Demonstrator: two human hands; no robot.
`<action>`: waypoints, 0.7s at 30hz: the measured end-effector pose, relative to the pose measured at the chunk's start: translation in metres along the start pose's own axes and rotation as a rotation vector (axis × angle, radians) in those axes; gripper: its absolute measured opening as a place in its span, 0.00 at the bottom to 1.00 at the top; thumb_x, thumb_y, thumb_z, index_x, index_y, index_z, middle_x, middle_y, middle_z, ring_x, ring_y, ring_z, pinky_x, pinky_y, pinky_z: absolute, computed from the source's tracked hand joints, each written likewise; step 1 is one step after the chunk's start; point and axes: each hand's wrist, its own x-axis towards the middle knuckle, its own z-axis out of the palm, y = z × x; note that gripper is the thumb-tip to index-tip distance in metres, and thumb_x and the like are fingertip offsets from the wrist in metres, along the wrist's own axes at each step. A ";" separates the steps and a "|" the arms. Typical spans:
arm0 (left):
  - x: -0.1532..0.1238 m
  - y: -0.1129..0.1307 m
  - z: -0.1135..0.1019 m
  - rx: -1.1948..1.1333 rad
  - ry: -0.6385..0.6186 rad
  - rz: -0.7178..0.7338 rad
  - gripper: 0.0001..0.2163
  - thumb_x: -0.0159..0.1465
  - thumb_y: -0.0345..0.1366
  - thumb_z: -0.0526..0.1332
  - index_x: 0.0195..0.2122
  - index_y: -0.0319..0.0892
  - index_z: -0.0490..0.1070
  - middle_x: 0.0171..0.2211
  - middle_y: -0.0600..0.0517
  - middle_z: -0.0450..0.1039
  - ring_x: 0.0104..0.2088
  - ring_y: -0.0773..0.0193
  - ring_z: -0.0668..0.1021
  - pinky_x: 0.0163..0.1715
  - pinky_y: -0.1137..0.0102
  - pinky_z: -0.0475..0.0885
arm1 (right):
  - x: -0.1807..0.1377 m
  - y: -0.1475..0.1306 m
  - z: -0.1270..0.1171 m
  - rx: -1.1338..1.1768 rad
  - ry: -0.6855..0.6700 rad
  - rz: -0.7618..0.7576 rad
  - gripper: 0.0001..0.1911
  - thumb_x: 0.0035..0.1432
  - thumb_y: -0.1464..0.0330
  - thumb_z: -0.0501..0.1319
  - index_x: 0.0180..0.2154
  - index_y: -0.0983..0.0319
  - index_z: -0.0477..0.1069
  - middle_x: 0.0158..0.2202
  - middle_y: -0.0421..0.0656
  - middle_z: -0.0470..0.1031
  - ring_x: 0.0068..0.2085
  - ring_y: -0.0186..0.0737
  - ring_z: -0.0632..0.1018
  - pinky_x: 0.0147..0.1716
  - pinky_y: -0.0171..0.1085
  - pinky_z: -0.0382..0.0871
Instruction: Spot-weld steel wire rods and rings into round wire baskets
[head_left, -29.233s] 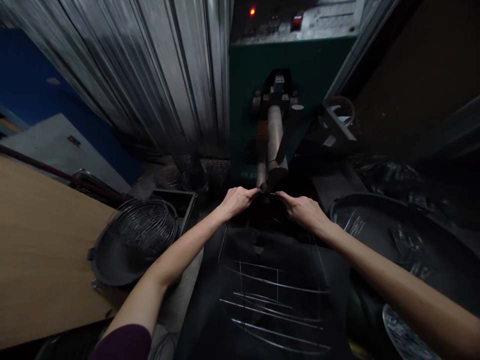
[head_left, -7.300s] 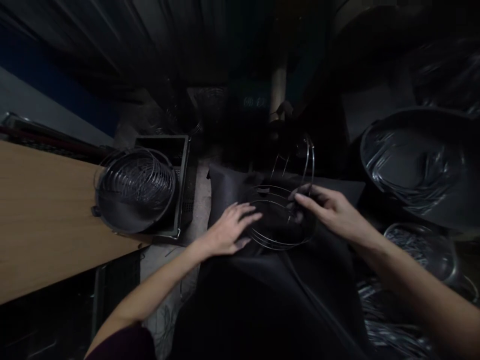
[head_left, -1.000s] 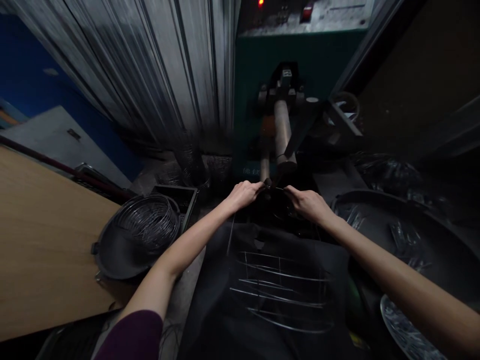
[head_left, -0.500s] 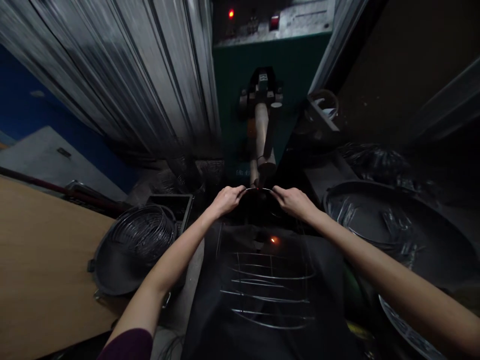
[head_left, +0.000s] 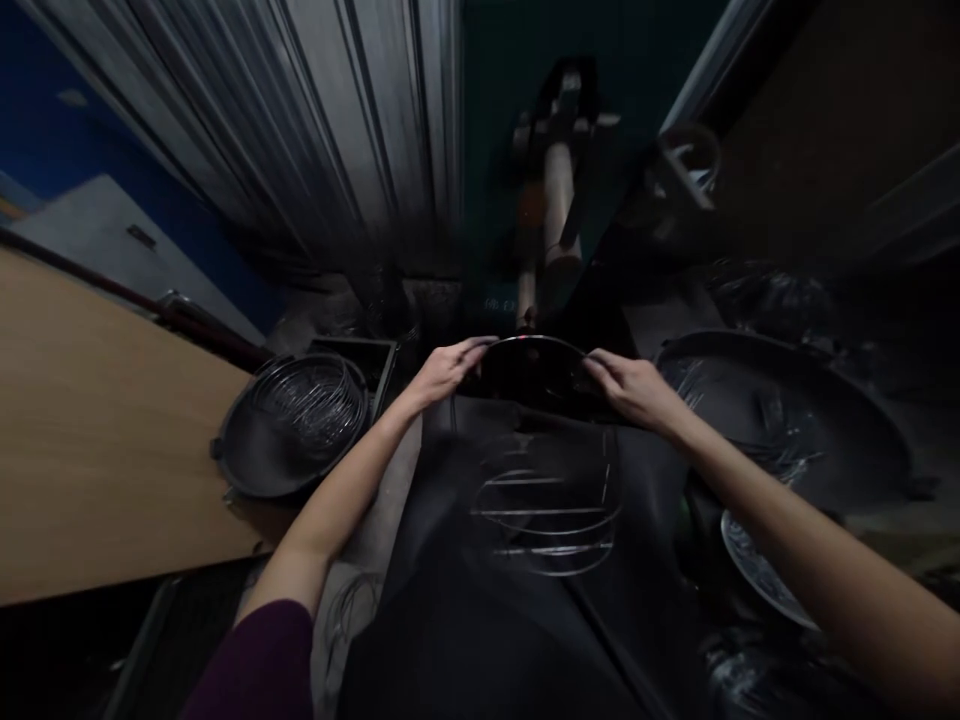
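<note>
My left hand (head_left: 448,370) pinches one side of a thin metal wire ring (head_left: 536,338). The opposite side sits between the fingers of my right hand (head_left: 626,382). Only the ring's upper arc shows clearly, with a small red glow near its middle. Right behind that glow are the lower electrode and arm of a welding machine (head_left: 564,200); I cannot tell whether the wire touches it. Below my hands, over a dark apron (head_left: 480,620), is a wire frame (head_left: 555,530) of curved and straight wires, blurred in places. Whether it joins the ring is unclear.
A dark basin (head_left: 262,460) with coiled wire rings (head_left: 307,395) stands on the left, beside a wooden board (head_left: 97,430). To the right, a wide dark pan (head_left: 847,430) holds loose wire pieces, with a round dish (head_left: 739,545) below it. Corrugated metal (head_left: 360,130) stands behind.
My hands have moved apart along the ring, so more of its arc shows. The bright orange spark over the apron has gone. The view has tipped downward, and the wire frame looks shifted.
</note>
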 end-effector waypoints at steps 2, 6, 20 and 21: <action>-0.051 -0.010 -0.008 -0.225 0.142 -0.148 0.21 0.65 0.49 0.52 0.47 0.40 0.73 0.37 0.48 0.77 0.41 0.62 0.77 0.44 0.70 0.67 | -0.008 -0.006 -0.004 -0.010 0.131 -0.031 0.13 0.61 0.59 0.51 0.31 0.59 0.68 0.19 0.38 0.64 0.21 0.34 0.65 0.24 0.33 0.57; -0.136 -0.035 0.015 -0.611 0.144 -0.740 0.24 0.57 0.54 0.60 0.30 0.32 0.76 0.26 0.43 0.77 0.29 0.60 0.78 0.34 0.68 0.71 | -0.014 -0.012 -0.013 0.039 0.354 -0.001 0.14 0.61 0.59 0.52 0.31 0.60 0.68 0.19 0.37 0.61 0.21 0.32 0.63 0.24 0.33 0.55; -0.047 -0.003 0.061 -1.083 0.577 -0.823 0.13 0.66 0.44 0.53 0.30 0.41 0.68 0.09 0.61 0.49 0.14 0.70 0.66 0.22 0.76 0.68 | -0.203 0.156 0.016 -0.258 0.386 0.958 0.16 0.59 0.66 0.55 0.44 0.68 0.74 0.44 0.56 0.76 0.45 0.50 0.76 0.46 0.43 0.66; -0.041 0.002 0.068 -1.067 0.577 -0.795 0.14 0.65 0.45 0.54 0.29 0.41 0.67 0.09 0.62 0.49 0.13 0.71 0.64 0.20 0.77 0.67 | -0.224 0.177 0.016 -0.343 0.277 1.079 0.17 0.57 0.67 0.56 0.44 0.70 0.74 0.43 0.58 0.76 0.45 0.52 0.76 0.45 0.44 0.67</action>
